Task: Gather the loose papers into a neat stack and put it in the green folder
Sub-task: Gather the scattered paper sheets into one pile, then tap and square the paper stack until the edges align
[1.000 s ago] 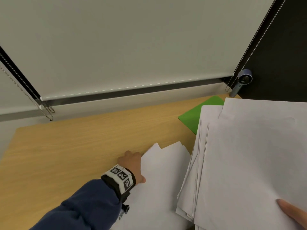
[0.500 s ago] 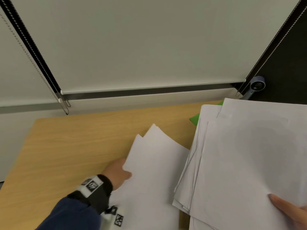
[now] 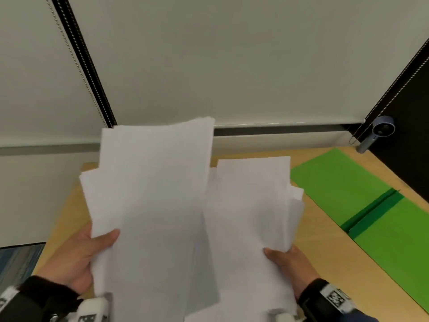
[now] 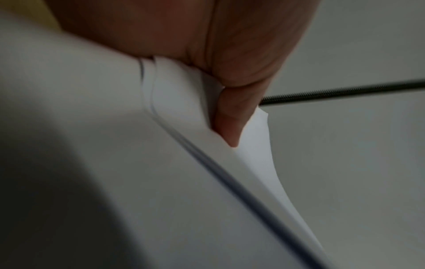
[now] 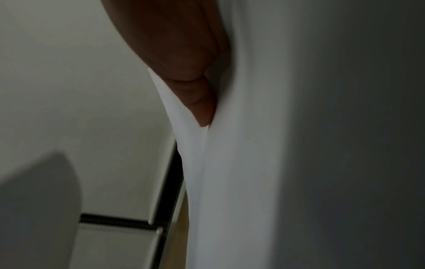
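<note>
Head view: I note the left hand [image 3: 76, 256] and right hand [image 3: 286, 263] each gripping a sheaf of papers [image 3: 153, 205] above the desk [image 3: 325, 263], likely for merging; green folder [image 3: 362, 203] lies open at right. Wrist views: thumbs clamp sheet edges [image 4: 230, 112]

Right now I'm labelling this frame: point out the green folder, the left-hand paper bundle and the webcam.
green folder [image 3: 336, 189], head view, far flap.
left-hand paper bundle [image 3: 157, 182], head view, top sheet's middle.
webcam [image 3: 383, 129], head view, lens housing.
</note>
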### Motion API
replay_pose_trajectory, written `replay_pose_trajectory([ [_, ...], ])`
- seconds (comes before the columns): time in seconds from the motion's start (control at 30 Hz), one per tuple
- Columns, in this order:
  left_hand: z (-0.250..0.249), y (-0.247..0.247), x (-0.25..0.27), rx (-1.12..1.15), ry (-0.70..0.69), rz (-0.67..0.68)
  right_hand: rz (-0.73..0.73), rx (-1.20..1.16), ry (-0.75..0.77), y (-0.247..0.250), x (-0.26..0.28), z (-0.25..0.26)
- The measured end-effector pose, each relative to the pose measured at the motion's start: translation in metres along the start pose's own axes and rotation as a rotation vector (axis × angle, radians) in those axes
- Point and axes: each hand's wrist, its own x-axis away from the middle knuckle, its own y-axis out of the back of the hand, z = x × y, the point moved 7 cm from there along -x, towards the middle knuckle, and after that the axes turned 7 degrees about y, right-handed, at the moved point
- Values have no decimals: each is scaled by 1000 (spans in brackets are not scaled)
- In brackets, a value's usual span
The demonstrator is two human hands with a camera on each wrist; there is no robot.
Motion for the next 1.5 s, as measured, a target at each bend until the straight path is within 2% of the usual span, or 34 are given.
replay_pose_trajectory([
  [0.07,23,-18,-5,-123,92,-21,53,18,-62,-25,-4,-14],
  [0.1,34,-23,-9,-258,103,-75,75,35,-85,-35,-5,-18],
  [0.2,49,-38,-22,-910,54,-277,120,91,-137,-53,-3,-26],
  [0.23,50,-43,-23,-1036,40,-321,117,104,-144,-54,-4,-26],
  [0.37,56,-57,-30,-1110,-12,-317,55,95,-178,-49,-8,-25],
  [0.5,66,-86,-22,-1372,-77,-241,124,157,-175,-60,-7,-18],
  [0.57,69,-91,-20,-1433,-109,-221,143,188,-156,-62,-7,-18],
  [0.67,63,-81,-23,-1262,-124,-213,136,163,-125,-57,-7,-17],
  [0.8,43,-41,-11,-790,-81,-314,73,-50,-14,-54,3,0],
  [0.87,47,-29,4,-505,11,-320,44,-194,37,-60,11,11],
  [0.9,54,-30,11,-330,81,-286,34,-254,46,-65,13,14],
  [0.97,74,-55,22,71,242,-72,21,-329,18,-76,16,12],
  [1.03,92,-83,29,288,373,53,21,-353,-37,-89,21,1],
  [1.13,113,-94,26,376,382,12,5,-345,-137,-104,32,-30],
  [1.3,143,-64,12,199,360,-117,-36,-354,-339,-102,44,-71],
  [1.4,146,-43,7,145,377,-161,-54,-462,-306,-84,37,-62],
  [1.5,130,-19,4,114,372,-125,-81,-566,-222,-54,24,-36],
])
